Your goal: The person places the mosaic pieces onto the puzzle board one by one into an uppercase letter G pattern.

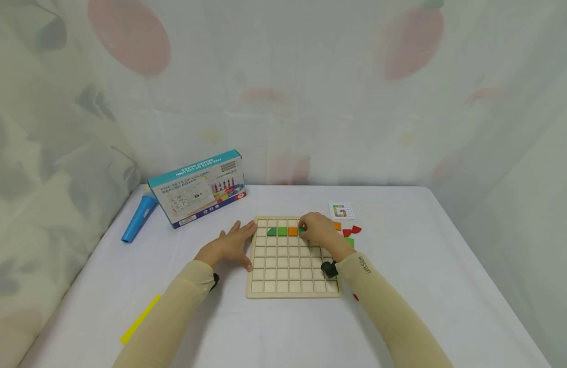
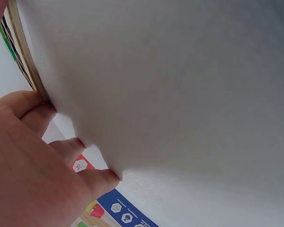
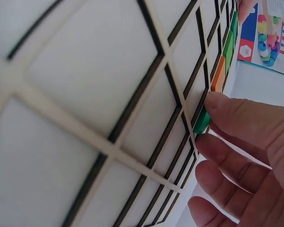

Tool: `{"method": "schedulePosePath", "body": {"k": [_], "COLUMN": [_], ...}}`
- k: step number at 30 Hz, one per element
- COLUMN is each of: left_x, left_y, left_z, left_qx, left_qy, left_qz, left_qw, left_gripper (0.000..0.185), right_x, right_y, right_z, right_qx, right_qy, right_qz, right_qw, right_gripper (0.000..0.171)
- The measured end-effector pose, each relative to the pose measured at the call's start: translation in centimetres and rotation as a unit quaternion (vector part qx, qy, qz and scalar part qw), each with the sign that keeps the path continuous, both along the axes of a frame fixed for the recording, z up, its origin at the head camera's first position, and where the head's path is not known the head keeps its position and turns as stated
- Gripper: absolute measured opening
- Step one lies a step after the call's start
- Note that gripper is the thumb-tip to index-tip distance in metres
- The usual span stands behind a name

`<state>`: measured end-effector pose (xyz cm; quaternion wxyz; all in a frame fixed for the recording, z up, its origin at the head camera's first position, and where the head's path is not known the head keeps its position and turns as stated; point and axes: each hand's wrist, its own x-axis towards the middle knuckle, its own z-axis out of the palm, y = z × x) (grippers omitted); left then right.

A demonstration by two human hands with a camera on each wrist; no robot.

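A wooden grid board (image 1: 282,262) lies flat on the white table. In its second row from the far edge sit a dark green tile (image 1: 272,232) with a curved side, a light green square tile (image 1: 282,231) and an orange square tile (image 1: 292,231). My right hand (image 1: 321,230) pinches another dark green tile (image 3: 201,121) between thumb and forefinger, just right of the orange one. With fingers spread, my left hand (image 1: 230,245) touches the board's left edge, thumb lower down, fingertips near the far corner.
Loose red pieces (image 1: 356,229), an orange piece (image 1: 337,226) and a green piece (image 1: 350,242) lie right of the board, below a pattern card (image 1: 341,211). At back left stand a beaded toy box (image 1: 201,191) and a blue microphone (image 1: 140,219). A yellow strip (image 1: 140,319) lies front left.
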<state>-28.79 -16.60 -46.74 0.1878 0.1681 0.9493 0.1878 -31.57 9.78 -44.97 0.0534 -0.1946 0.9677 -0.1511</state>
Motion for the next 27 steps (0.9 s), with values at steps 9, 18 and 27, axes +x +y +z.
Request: {"method": "schedulePosePath", "body": {"k": [9, 18, 27], "left_x": [-0.1, -0.1, -0.2], "left_y": [0.1, 0.1, 0.0], "left_z": [0.1, 0.2, 0.0], "left_qx": [-0.002, -0.009, -0.005], "left_qy": [-0.002, 0.002, 0.003], "left_qz": [-0.003, -0.006, -0.004], "left_qw": [1.0, 0.9999, 1.0], "left_gripper": [0.124, 0.125, 0.124], "right_x": [0.4, 0.5, 0.7], "right_y": [0.9, 1.9, 3.9], "right_z": [0.2, 0.6, 0.6], "right_qx": [-0.021, -0.026, -0.026], "right_qy": [0.012, 0.031, 0.035], "right_qz": [-0.011, -0.009, -0.032], "right_qw": [1.0, 0.999, 0.999], "right_gripper": [0.028, 0.024, 0.023]}}
